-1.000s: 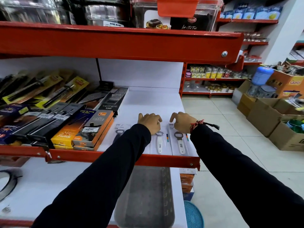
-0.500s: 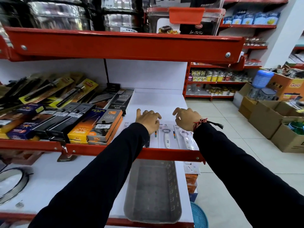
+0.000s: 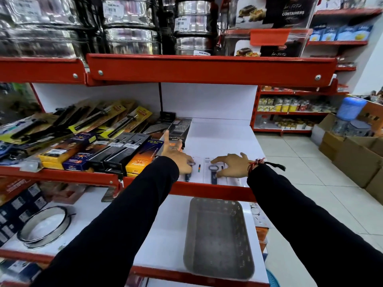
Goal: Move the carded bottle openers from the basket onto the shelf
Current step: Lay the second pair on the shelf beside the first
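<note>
White carded bottle openers (image 3: 213,175) lie side by side at the front of the middle shelf (image 3: 219,139), behind its red lip. My left hand (image 3: 178,158) rests on the left card with its thumb raised and fingers spread. Over the right-hand cards, my right hand (image 3: 232,164) is spread with fingertips touching them, a red thread on its wrist. Neither hand grips a card. The grey plastic basket (image 3: 217,264) sits on the lower shelf below them, and nothing shows inside it.
Boxed lighters and carded graters (image 3: 178,129) fill the shelf left of the openers. Steel tins (image 3: 132,25) stand on the red shelf above. A metal ring (image 3: 43,228) lies on the lower shelf at left. Cardboard boxes (image 3: 352,158) line the floor at right.
The camera has tilted up and the view has shifted. Both hands slid slightly toward the shelf's front and spread flatter on the cards; my left thumb is raised.
</note>
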`<state>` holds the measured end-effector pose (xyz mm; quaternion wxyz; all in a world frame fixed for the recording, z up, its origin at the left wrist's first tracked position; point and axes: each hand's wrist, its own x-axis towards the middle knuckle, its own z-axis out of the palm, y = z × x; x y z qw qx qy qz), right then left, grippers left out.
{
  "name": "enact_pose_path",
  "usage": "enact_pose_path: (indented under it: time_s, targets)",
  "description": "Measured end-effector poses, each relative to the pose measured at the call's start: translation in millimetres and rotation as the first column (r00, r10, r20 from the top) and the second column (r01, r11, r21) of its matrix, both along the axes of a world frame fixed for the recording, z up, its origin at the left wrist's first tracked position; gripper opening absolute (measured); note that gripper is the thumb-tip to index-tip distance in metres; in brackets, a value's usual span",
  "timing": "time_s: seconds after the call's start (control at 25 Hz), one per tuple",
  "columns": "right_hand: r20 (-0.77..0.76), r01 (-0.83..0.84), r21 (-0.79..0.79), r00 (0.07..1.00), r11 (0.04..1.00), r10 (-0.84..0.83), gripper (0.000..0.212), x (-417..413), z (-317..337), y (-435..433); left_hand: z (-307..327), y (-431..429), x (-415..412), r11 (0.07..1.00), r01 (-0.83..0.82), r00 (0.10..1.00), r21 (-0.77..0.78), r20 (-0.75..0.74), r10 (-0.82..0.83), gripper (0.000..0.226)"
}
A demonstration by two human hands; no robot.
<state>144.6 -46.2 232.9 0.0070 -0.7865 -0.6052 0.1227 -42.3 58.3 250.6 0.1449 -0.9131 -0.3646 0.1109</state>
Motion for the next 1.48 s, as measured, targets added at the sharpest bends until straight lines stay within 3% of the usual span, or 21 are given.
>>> enact_pose_path:
  time_s: [0.52, 0.92, 1.12, 1.28, 1.48]
  targets:
    - [0.028, 0.064, -0.042, 0.998, 0.997, -0.063, 0.059, -17, -5, 1, -15, -2, 0, 0.997, 0.042, 0.993, -0.069, 0.115, -0.034, 0.058]
    - [0.006, 0.080, 0.014, 0.997, 0.997, -0.080, 0.062, -10, -7, -4, -17, -6, 9, 0.995, -0.019, 0.996, -0.100, 0.081, 0.027, 0.055]
    - [0.053, 0.185, 0.035, 0.981, 0.982, -0.187, 0.058, 21, 10, -30, -11, -18, 25, 0.995, 0.083, 0.980, -0.048, 0.185, -0.073, 0.066]
    - [0.089, 0.269, -0.012, 0.960, 0.963, -0.267, 0.058, 48, 7, -54, -10, -42, 56, 0.971, 0.181, 0.956, -0.154, 0.260, -0.137, 0.064]
    - [0.124, 0.312, -0.097, 0.946, 0.945, -0.300, 0.063, 66, -1, -75, -24, -61, 86, 0.951, 0.232, 0.954, -0.202, 0.237, -0.183, 0.066]
